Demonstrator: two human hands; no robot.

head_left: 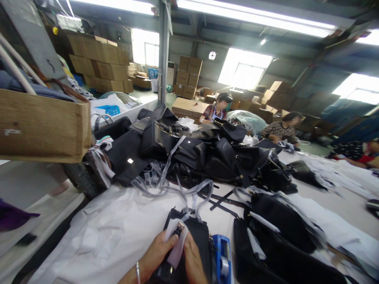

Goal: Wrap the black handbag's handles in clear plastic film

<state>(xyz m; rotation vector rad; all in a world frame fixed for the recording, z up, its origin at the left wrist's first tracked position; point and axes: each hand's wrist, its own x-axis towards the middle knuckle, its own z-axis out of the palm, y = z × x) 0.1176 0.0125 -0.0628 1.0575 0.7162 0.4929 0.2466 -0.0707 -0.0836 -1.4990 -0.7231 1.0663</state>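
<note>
1. The black handbag (203,242) is smooth and boxy; it lies on the white worktop (222,215), directly under both hands.
2. On the handbag sits a thin, slightly translucent wrapping strip (177,252), soft and creased, folded around a narrow black strap (178,230) with a shiny gold-toned buckle (180,225).
3. The handbag's long axis runs away from the person, its top end farthest off; handles (207,197) sheathed in clear, crinkled plastic loop out beyond that end. The wrapping strip slants across it, buckle end away and slightly right.
4. The left hand (160,248), a metal bangle (137,272) at its wrist, comes in from the handbag's left; its grip pinches the strap and wrapping strip, thumb on top.
5. The right hand (193,254) lies over the handbag with fingers pointing away, along the strip's right edge; whether its grip pinches the strip, I cannot tell.
6. Just right of the handbag stands a blue tape dispenser (222,252); beyond the handbag rises a pile of black bags (189,152).
</note>
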